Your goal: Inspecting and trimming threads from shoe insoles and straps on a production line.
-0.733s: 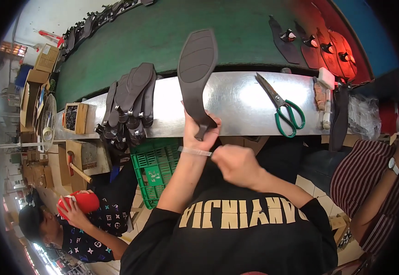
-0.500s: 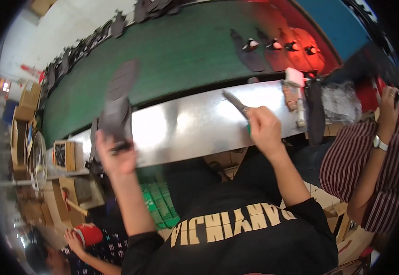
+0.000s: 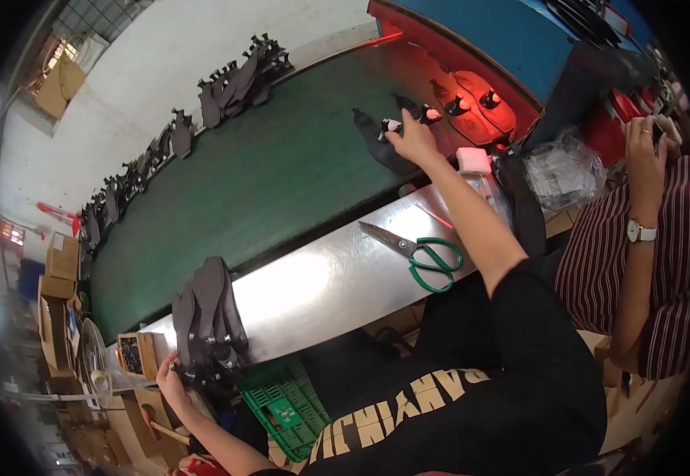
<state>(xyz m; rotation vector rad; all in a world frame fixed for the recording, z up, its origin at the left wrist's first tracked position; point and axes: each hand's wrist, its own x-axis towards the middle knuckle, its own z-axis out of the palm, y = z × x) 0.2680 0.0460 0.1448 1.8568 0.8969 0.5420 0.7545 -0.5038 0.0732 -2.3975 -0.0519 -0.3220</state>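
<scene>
My right hand (image 3: 416,144) reaches over the green belt (image 3: 281,159), thumb and forefinger apart beside the black fitting of a dark grey paddle-shaped piece (image 3: 377,143). I see no firm grip there. At the near left, my left hand (image 3: 172,385) is at the end of a stack of similar dark grey pieces (image 3: 210,305), lying across the metal ledge (image 3: 305,305). Its fingers are curled near a small black fitting; what they hold is partly hidden. Green-handled scissors (image 3: 420,254) lie on the ledge, blades partly apart, with neither hand on them.
More pieces (image 3: 238,79) line the belt's far edge. Under red light at the right lie further pieces (image 3: 476,111). A white block (image 3: 473,161) and clear plastic bag (image 3: 563,170) sit near a person in stripes (image 3: 599,262). A green crate (image 3: 285,408) stands below the ledge.
My right hand has let go of the scissors onto the ledge and moved up over the belt. The left hand has lowered toward the near left; the piece it held up now appears among the stack.
</scene>
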